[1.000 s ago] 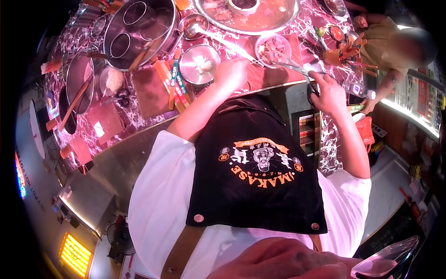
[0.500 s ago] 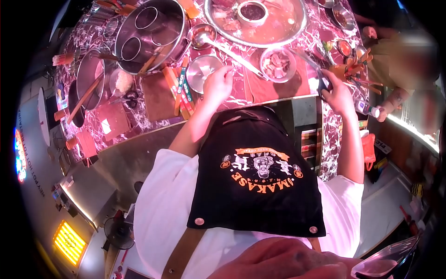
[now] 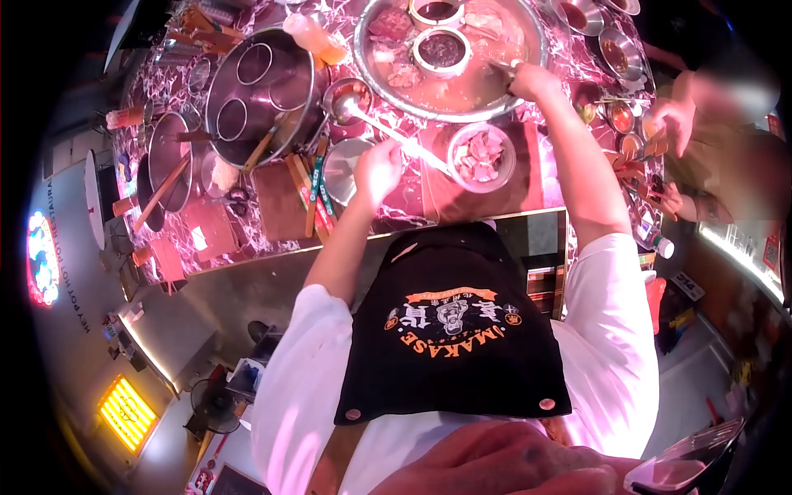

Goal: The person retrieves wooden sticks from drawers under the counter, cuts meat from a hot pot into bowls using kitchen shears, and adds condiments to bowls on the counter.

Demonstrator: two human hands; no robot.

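My right hand point(image 3: 534, 82) is closed around scissors point(image 3: 502, 68), mostly hidden by the hand, over the right side of a wide metal pot point(image 3: 369, 87). Broth and pieces of meat point(image 3: 394, 26) fill that pot, along with two round cups of dark sauce point(image 3: 442, 51). Closed, with its fingers mostly hidden, my left hand point(image 3: 379, 171) rests above the table beside a metal bowl point(image 3: 345, 169). A long-handled ladle point(image 3: 396, 132) runs past its fingertips. Right of the ladle's handle sits a tub of cut meat point(image 3: 481, 157).
At the left stands a dark pot point(image 3: 216, 78) with rings inside. Chopstick packets point(image 3: 315, 194) lie near the front edge. A second person's hands point(image 3: 678, 124) are at the right, near small sauce bowls point(image 3: 617, 54) and a bottle point(image 3: 660, 244).
My right hand has carried the scissors from the right table edge forward and left to the big pot. My left hand stays near the metal bowl. The view has shifted slightly.
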